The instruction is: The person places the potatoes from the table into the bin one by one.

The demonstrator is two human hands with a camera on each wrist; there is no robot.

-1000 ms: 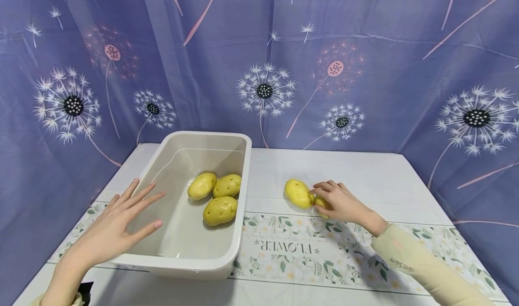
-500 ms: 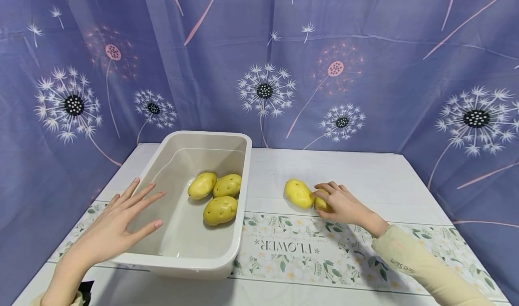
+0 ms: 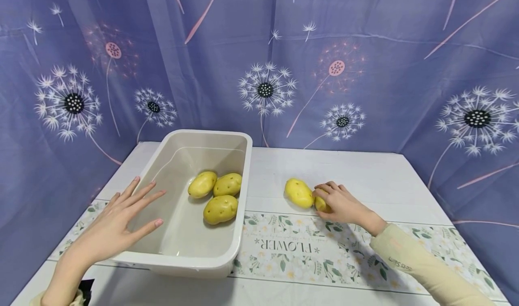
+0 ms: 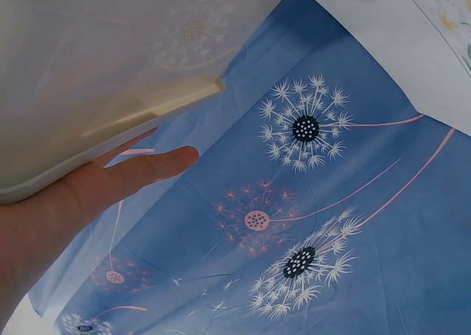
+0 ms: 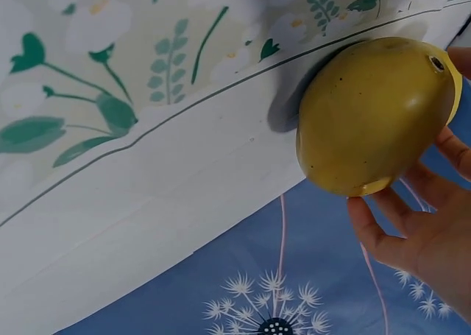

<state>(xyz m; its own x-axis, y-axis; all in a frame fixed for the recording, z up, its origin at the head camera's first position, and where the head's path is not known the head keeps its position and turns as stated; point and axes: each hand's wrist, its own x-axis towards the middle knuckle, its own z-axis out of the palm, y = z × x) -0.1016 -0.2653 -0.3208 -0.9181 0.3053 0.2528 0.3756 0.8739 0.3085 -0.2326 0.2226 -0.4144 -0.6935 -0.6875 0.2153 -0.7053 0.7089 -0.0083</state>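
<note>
1. Head view: a white tub (image 3: 190, 252) sits left of centre on the table (image 3: 365, 171), holding three potatoes (image 3: 220, 209) clustered at its right wall. Two more potatoes lie on the table right of centre: a free potato (image 3: 298, 192) and, touching it, a gripped potato (image 3: 320, 203) mostly hidden under the right hand (image 3: 344, 204), whose fingers curl over it. The left hand (image 3: 117, 225), fingers spread and straight, lies over the tub's left rim at lower left.
2. Left wrist view: the left hand (image 4: 66, 202) at lower left lies flat with straight fingers beneath the tub (image 4: 110, 62) filling the upper left.
3. Right wrist view: the gripped potato (image 5: 375, 114) fills the upper right, touching the table (image 5: 147, 188); the right hand's fingers (image 5: 383, 235) wrap it from the lower right.
</note>
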